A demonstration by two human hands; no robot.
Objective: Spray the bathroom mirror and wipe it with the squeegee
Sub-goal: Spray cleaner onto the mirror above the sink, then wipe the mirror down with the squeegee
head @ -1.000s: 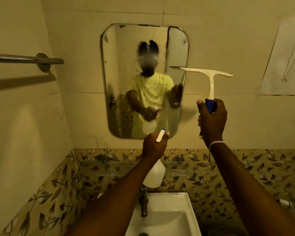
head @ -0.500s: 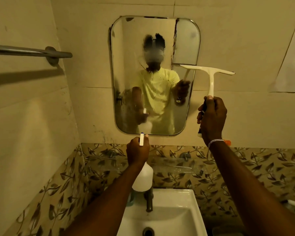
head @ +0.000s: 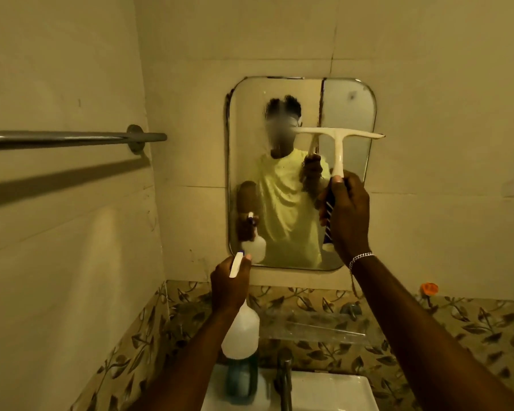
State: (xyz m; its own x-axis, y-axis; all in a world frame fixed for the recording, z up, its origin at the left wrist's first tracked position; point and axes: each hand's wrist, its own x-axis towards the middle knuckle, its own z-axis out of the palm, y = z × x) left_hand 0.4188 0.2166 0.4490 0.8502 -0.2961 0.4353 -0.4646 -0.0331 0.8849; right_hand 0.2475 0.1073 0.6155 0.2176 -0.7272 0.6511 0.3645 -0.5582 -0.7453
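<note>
Since a second ago the right hand (head: 349,215) has carried the squeegee (head: 338,149) leftward from the bare wall onto the mirror (head: 282,173), and the left hand (head: 230,287) with the spray bottle (head: 240,336) has shifted left, now sitting just below the mirror's lower left corner. Right fingers (head: 337,188) are wrapped fully closed around the squeegee's dark blue grip, with the white stem rising straight above them. Its crossbar lies level above the fingers, spanning the upper right part of the glass, with its right tip reaching just past the mirror's edge; whether the blade touches the glass cannot be told. A silver bracelet (head: 361,258) circles the wrist below that hand. Left fingers are closed around the neck of the translucent white bottle, whose body hangs below them and whose white nozzle sticks up above them toward the glass. The mirror looks hazy and streaked across its middle. Below the left fingers stand a tap (head: 284,378) and a white sink (head: 324,393). Far to their left, a metal towel bar (head: 72,139) runs along the side wall.
</note>
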